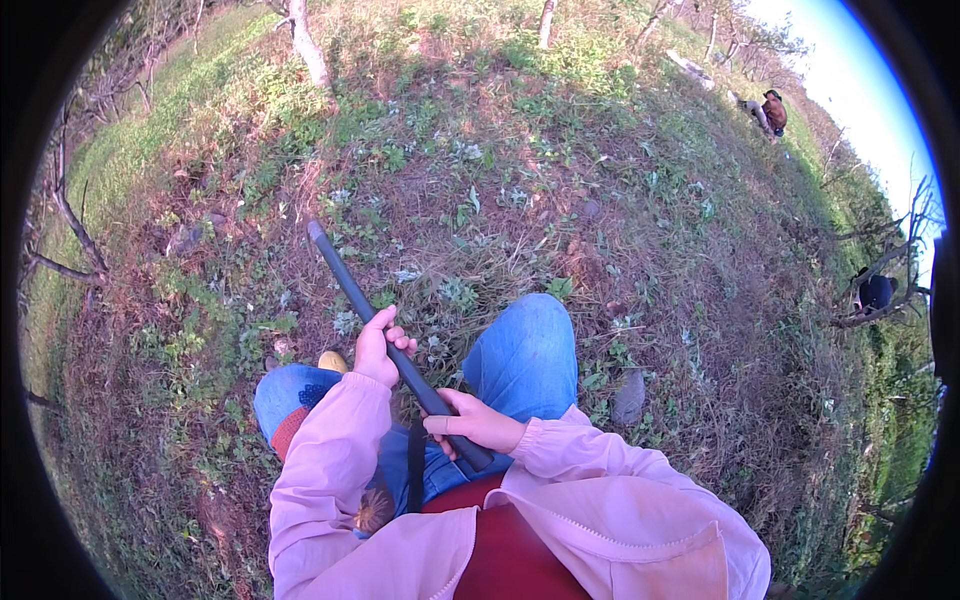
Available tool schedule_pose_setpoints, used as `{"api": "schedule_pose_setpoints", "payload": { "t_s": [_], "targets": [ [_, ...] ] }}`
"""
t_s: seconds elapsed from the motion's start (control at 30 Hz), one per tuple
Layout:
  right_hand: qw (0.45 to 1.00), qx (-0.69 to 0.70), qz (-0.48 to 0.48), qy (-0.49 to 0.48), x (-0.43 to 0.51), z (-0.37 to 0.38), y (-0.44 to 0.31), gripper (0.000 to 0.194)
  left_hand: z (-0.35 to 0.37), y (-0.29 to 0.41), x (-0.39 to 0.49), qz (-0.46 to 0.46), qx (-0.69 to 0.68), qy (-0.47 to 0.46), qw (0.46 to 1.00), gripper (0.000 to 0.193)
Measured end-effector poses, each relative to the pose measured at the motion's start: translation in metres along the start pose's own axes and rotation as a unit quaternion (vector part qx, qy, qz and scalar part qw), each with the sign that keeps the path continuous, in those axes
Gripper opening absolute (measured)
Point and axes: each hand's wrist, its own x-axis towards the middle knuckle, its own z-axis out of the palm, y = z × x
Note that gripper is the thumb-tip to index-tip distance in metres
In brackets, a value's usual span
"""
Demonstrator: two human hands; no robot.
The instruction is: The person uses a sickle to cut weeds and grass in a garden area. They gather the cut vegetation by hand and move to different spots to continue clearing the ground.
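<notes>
My left hand [380, 349] is wrapped around the middle of a dark cylindrical pole [346, 277]. My right hand [480, 424] grips the same pole near its lower end, with a beige strip around one finger. The pole slants from my lap up to the left, and its greyish far tip is over the weeds. Both my knees are bent in blue jeans [525, 352], on either side of the pole. A black strap [416, 466] hangs below it at my waist. What the pole's lower end is like inside is hidden.
Grass and weeds [480, 202] cover the sloping ground. A flat grey stone [628, 397] lies right of my knee. Bare branches [75, 232] stick out at left, others [892, 277] at right. Tree trunks [309, 45] stand ahead. One person [772, 114] bends far right; another [876, 291] is behind branches.
</notes>
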Motion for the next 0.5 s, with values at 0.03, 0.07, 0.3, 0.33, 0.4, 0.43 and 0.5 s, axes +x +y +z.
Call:
{"api": "schedule_pose_setpoints", "payload": {
  "t_s": [0.03, 0.07, 0.3, 0.33, 0.4, 0.43, 0.5],
  "targets": [
    [1.000, -0.013, 0.006, 0.012, -0.001, 0.002, -0.001, 0.031, 0.001, -0.003, 0.000, 0.001, 0.004, 0.008, 1.000, 0.024],
    [1.000, -0.009, 0.004, 0.028, -0.002, 0.004, -0.002, 0.033, 0.002, -0.006, 0.001, 0.006, 0.013, 0.004, 1.000, 0.024],
    [0.977, -0.165, -0.049, 0.124, 0.001, -0.004, 0.011, 0.042, 0.022, -0.020, -0.006, 0.111, 0.115, 0.003, 0.987, 0.027],
    [0.967, -0.200, -0.065, 0.140, 0.004, -0.004, 0.013, 0.047, 0.025, -0.020, -0.009, 0.155, 0.153, 0.010, 0.976, 0.027],
    [0.968, -0.183, -0.071, 0.154, 0.004, 0.001, 0.009, 0.046, 0.028, -0.019, -0.006, 0.222, 0.214, 0.002, 0.951, 0.023],
    [0.971, -0.167, -0.075, 0.156, 0.004, 0.003, 0.006, 0.044, 0.029, -0.019, -0.006, 0.264, 0.253, -0.002, 0.931, 0.022],
    [0.982, -0.101, -0.078, 0.139, -0.003, 0.005, 0.000, 0.040, 0.040, -0.021, -0.017, 0.291, 0.314, -0.028, 0.903, 0.020]
  ]
}}
